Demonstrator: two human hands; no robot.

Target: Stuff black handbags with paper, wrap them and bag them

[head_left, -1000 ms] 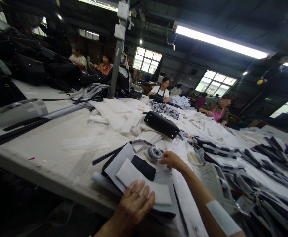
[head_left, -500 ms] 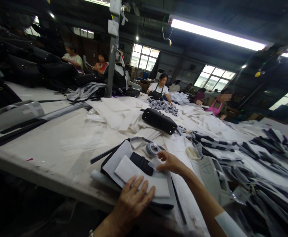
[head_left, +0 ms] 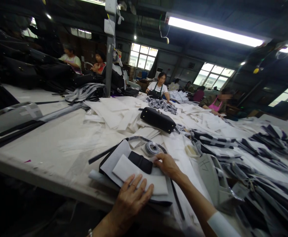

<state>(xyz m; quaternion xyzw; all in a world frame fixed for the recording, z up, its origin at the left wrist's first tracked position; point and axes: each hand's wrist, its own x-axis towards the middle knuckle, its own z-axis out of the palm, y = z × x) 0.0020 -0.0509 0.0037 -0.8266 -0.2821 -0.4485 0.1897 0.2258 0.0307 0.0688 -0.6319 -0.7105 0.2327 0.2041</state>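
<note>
Your left hand [head_left: 131, 197] flat, fingers spread, pressing white sheet [head_left: 124, 168]. Your right hand [head_left: 167, 164] back from tape roll [head_left: 152, 148], now beside black patch [head_left: 140, 162] at its left; fingers curled, perhaps pinching, cannot tell.

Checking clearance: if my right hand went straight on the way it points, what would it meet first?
Probably the grey roll just beyond the right hand; depth is unclear, and the black piece lies close beside that line.

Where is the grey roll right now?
Head view, centre: the grey roll lies just beyond the right hand, behind the small black piece and nearer than the black handbag.
</note>
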